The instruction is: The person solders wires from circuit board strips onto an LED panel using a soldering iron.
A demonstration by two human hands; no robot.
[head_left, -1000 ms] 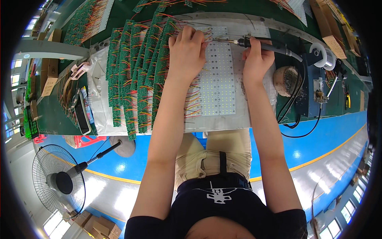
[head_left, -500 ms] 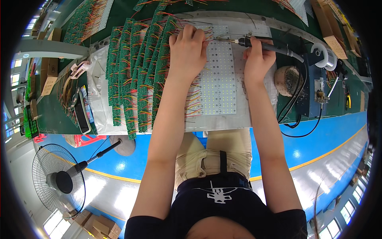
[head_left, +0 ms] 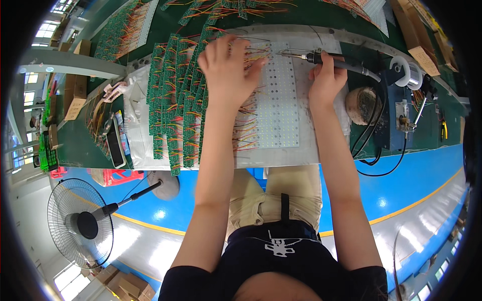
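Observation:
A white panel of small LED boards [head_left: 277,103] lies on the bench in front of me, with coloured wires [head_left: 240,131] fanning off its left edge. My left hand [head_left: 228,70] rests flat on the panel's upper left corner, fingers pressing on the wires there. My right hand [head_left: 326,80] grips a black-handled soldering iron [head_left: 321,58], held level with its tip pointing left over the panel's top edge. Rows of green circuit boards [head_left: 175,105] with red and yellow wires overlap just left of my left hand.
A soldering station with a holder and sponge [head_left: 364,105] stands right of my right hand, its cables [head_left: 374,150] hanging over the bench edge. A phone [head_left: 114,146] lies at the left. Cardboard boxes [head_left: 419,47] sit far right. A floor fan [head_left: 80,223] stands below left on the blue floor.
My right hand and the soldering iron have shifted slightly along the panel's top edge; my left hand has stayed pressed on the wires.

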